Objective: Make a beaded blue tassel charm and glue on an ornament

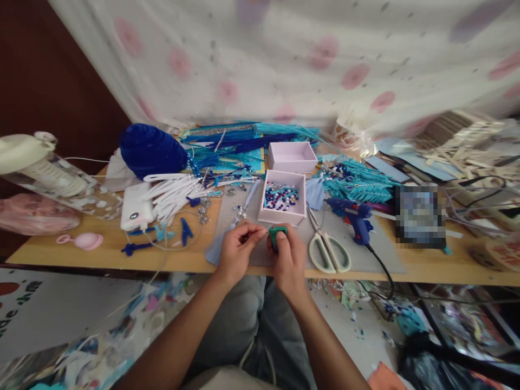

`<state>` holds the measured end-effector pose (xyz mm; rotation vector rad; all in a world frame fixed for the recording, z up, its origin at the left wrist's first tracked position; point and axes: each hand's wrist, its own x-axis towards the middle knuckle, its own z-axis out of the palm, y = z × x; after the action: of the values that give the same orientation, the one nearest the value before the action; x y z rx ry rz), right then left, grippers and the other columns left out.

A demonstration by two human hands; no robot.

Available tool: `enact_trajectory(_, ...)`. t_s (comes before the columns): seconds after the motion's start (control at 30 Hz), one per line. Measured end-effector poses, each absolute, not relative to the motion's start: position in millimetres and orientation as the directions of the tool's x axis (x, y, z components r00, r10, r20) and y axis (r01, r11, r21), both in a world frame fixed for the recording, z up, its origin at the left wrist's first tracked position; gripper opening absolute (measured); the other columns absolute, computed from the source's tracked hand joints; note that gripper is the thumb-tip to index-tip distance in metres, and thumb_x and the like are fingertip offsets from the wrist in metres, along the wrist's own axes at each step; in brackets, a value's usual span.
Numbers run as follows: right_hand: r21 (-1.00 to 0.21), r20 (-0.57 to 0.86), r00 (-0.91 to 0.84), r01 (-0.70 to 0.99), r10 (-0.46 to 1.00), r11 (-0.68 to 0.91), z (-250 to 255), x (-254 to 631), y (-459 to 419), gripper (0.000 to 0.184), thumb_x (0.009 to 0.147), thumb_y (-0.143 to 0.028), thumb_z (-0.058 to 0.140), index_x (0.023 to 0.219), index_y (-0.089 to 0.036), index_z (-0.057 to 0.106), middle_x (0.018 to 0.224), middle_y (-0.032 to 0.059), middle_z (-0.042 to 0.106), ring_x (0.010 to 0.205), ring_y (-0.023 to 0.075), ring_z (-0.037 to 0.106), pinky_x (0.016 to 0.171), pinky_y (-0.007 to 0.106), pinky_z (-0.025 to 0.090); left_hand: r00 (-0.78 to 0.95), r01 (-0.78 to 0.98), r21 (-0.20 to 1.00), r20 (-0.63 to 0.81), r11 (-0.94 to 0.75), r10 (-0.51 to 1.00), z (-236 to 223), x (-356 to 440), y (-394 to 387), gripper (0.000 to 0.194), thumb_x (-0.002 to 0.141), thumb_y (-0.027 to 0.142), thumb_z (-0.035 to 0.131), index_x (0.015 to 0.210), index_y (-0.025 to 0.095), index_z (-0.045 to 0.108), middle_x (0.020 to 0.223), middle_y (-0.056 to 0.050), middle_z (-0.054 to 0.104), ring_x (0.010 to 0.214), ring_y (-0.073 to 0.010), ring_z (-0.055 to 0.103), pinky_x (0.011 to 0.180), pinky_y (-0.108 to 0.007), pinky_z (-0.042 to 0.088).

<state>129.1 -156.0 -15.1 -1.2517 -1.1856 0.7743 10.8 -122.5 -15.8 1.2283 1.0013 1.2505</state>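
Note:
My right hand [289,260] is closed around a small green object [278,234] that looks like a lighter, the thumb lying along it. Close beside it, my left hand [239,249] pinches something too fine to make out, held towards the green object's top. Both hands are over the table's front edge. Just beyond them stands a white box [282,215] of blue, red and white beads [281,196]. A pale blue tassel [219,246] lies by my left hand. White-handled scissors [330,252] rest to the right of my right hand.
A blue glue gun [355,214] with a black cord lies right of the scissors. White pipe cleaners [176,195], a power bank [137,206] and a tumbler [60,176] are on the left. Behind are another white box [292,157] and turquoise pipe-cleaner pieces [357,181].

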Motion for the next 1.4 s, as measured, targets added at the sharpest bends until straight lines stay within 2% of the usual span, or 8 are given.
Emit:
enact_trajectory(0.23, -0.958, 0.256, 0.252, 0.197, 0.933, 0.209, -15, 130, -157, 0.027, 0.100, -0.034, 0.040, 0.078, -0.022, 0.050, 0.064, -0.0035, 0.052, 0.058, 0.0129, 0.046, 0.055, 0.026, 0.032, 0.102, -0.124, 0.989, 0.087, -0.074, 0.991, -16, 11, -123, 0.023, 0.082, 0.040, 0.075, 0.079, 0.018, 0.079, 0.072, -0.001, 0.057, 0.067, -0.0129, 0.048, 0.062, -0.025, 0.037)
enact_trajectory(0.53, -0.963, 0.249, 0.304, 0.182, 0.919, 0.200, -19, 129, -155, 0.039, 0.102, -0.046, 0.044, 0.072, -0.022, 0.048, 0.061, -0.0047, 0.047, 0.055, 0.0117, 0.042, 0.053, 0.026, 0.029, 0.097, -0.122, 0.990, 0.085, -0.073, 0.992, -17, 11, -122, 0.023, 0.082, 0.041, 0.076, 0.078, 0.018, 0.078, 0.071, -0.001, 0.056, 0.067, -0.0133, 0.047, 0.061, -0.025, 0.036)
enact_trajectory(0.67, -0.962, 0.248, 0.275, 0.183, 0.929, 0.203, -18, 129, -157, 0.038, 0.103, -0.044, 0.041, 0.074, -0.022, 0.049, 0.063, -0.0041, 0.050, 0.056, 0.0123, 0.044, 0.054, 0.026, 0.029, 0.096, -0.123, 0.988, 0.103, -0.091, 0.990, -16, 11, -123, 0.021, 0.083, 0.038, 0.075, 0.077, 0.018, 0.078, 0.070, 0.000, 0.055, 0.068, -0.0136, 0.048, 0.065, -0.025, 0.037)
enact_trajectory(0.93, -0.914, 0.320, 0.238, 0.335, 0.917, 0.231, -15, 130, -158, 0.028, 0.101, -0.033, 0.039, 0.078, -0.022, 0.050, 0.064, -0.0036, 0.054, 0.058, 0.0137, 0.049, 0.058, 0.027, 0.033, 0.105, -0.105, 0.989, 0.115, -0.104, 0.988, -13, 11, -123, 0.022, 0.084, 0.037, 0.073, 0.074, 0.018, 0.076, 0.073, -0.002, 0.059, 0.074, -0.0154, 0.052, 0.071, -0.026, 0.040)
enact_trajectory(1.2, -0.915, 0.318, 0.328, 0.350, 0.890, 0.198, -18, 129, -162, 0.035, 0.104, -0.043, 0.038, 0.078, -0.022, 0.050, 0.064, -0.0040, 0.050, 0.058, 0.0139, 0.046, 0.057, 0.027, 0.032, 0.086, -0.144, 0.988, 0.075, -0.062, 0.993, -14, 12, -123, 0.023, 0.081, 0.041, 0.076, 0.076, 0.018, 0.077, 0.071, 0.000, 0.056, 0.065, -0.0127, 0.046, 0.062, -0.025, 0.036)
enact_trajectory(1.3, -0.838, 0.375, 0.351, 0.524, 0.858, 0.152, -12, 132, -167, 0.029, 0.105, -0.038, 0.037, 0.092, -0.021, 0.057, 0.076, 0.0009, 0.060, 0.068, 0.0174, 0.055, 0.062, 0.029, 0.038, 0.086, -0.145, 0.988, 0.070, -0.057, 0.994, -15, 12, -123, 0.024, 0.081, 0.041, 0.076, 0.076, 0.018, 0.077, 0.071, 0.000, 0.053, 0.064, -0.0118, 0.044, 0.060, -0.025, 0.034)
enact_trajectory(1.4, -0.593, 0.453, 0.274, 0.803, 0.849, 0.057, -8, 136, -172, 0.029, 0.102, -0.028, 0.039, 0.122, -0.017, 0.057, 0.103, 0.0119, 0.066, 0.092, 0.0258, 0.060, 0.077, 0.036, 0.045, 0.087, -0.142, 0.988, 0.068, -0.055, 0.994, -15, 12, -123, 0.024, 0.081, 0.041, 0.076, 0.076, 0.018, 0.077, 0.072, 0.000, 0.053, 0.064, -0.0115, 0.044, 0.059, -0.024, 0.034)
